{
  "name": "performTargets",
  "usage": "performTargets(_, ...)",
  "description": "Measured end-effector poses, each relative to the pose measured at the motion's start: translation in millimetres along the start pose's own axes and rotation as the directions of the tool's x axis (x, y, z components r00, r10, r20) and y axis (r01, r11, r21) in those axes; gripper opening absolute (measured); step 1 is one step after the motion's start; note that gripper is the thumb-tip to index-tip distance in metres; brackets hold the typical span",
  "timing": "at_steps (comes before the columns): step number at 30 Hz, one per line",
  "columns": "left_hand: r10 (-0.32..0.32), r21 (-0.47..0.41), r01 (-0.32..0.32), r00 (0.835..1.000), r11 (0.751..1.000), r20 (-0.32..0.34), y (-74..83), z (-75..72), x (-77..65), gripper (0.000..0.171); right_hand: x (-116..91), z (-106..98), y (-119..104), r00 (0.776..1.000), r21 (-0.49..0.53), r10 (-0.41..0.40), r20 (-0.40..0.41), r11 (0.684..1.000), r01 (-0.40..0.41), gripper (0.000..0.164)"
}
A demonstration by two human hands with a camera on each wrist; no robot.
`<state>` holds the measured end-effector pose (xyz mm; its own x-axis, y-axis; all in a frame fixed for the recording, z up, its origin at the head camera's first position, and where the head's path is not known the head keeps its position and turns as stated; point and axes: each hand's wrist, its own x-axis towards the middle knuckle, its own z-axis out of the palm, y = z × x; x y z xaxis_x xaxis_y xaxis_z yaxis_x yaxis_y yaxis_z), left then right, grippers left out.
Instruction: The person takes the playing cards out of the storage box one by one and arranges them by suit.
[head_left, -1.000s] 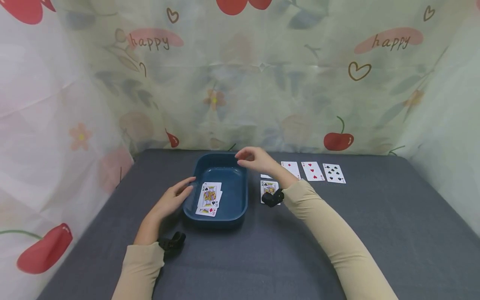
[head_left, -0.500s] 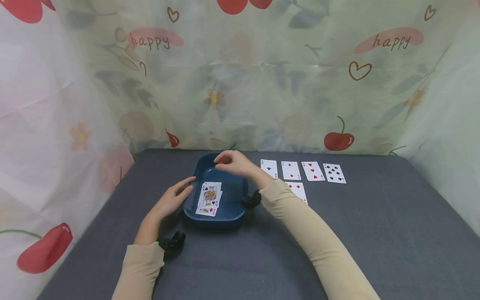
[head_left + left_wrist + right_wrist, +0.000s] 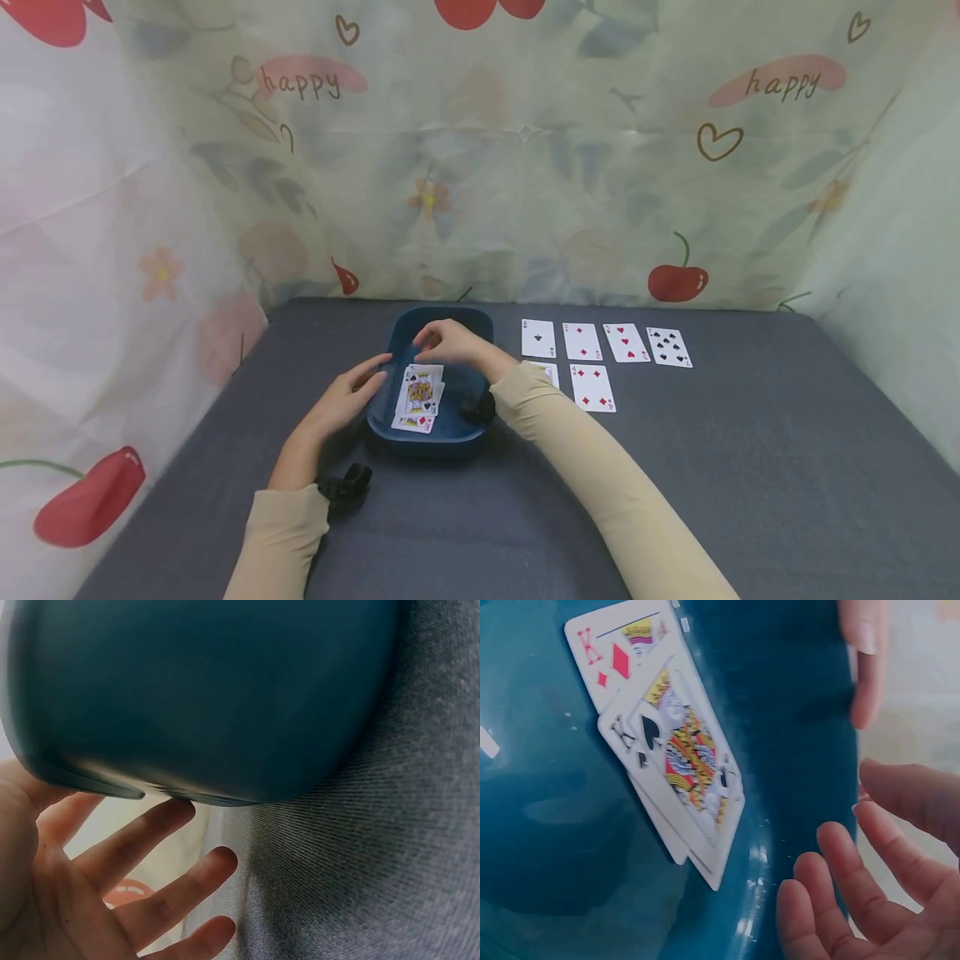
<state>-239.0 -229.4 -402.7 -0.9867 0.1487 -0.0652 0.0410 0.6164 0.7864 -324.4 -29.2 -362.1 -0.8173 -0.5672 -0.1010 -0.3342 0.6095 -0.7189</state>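
A blue plastic basin [image 3: 463, 429] stands on the table. Inside it, a king of spades [image 3: 694, 761] overlaps a king of diamonds [image 3: 615, 656], with another card edge showing below. My left hand [image 3: 347, 398] is at the basin's left rim, thumb and index finger over the edge. Its other fingers [image 3: 169, 900] spread loosely outside, one touching the wall. Over the far half of the basin, just beyond the kings, hangs my right hand [image 3: 453, 342]. Its fingers are loosely bent and apart from the thumb, with nothing between them in the right wrist view.
Right of the basin, a row of face-up cards runs along the back: a clubs card [image 3: 538, 339], a diamonds card [image 3: 582, 342], a hearts card [image 3: 626, 342] and a spades card [image 3: 670, 347]. Before them lie a partly hidden picture card [image 3: 551, 372] and another diamonds card [image 3: 592, 388].
My right hand has moved left and then nearer, from the basin's right rim to over its inside. Cards its arm covered now show. My left hand and the kings have stayed put.
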Motion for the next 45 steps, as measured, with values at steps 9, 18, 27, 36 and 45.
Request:
performTargets(9,0.009,0.002,-0.009,1.0,1.0,-0.003,-1.0,-0.5,-0.4,0.049,6,15,3,0.997,-0.073,0.063,0.039,0.996,-0.06,0.04)
performTargets(18,0.03,0.0,-0.03,1.0,1.0,-0.002,-1.1,-0.7,0.0,0.049,7,26,7,0.987,-0.229,0.141,0.078,0.966,-0.12,0.06)
performTargets(27,0.057,-0.002,-0.057,0.998,0.998,-0.008,-2.7,-0.3,0.1,0.048,6,29,6,0.979,-0.347,0.185,0.089,0.927,-0.144,0.068)
performTargets(36,0.05,0.002,-0.05,0.999,0.999,0.006,-1.4,-0.5,0.0,0.05,6,29,8,0.99,-0.199,0.134,0.038,0.972,-0.124,0.057)
performTargets(45,0.043,-0.008,-0.042,0.999,0.999,0.022,-0.1,-1.1,-0.2,0.052,-1,12,-9,0.997,0.193,0.017,0.081,0.981,-0.032,0.046)
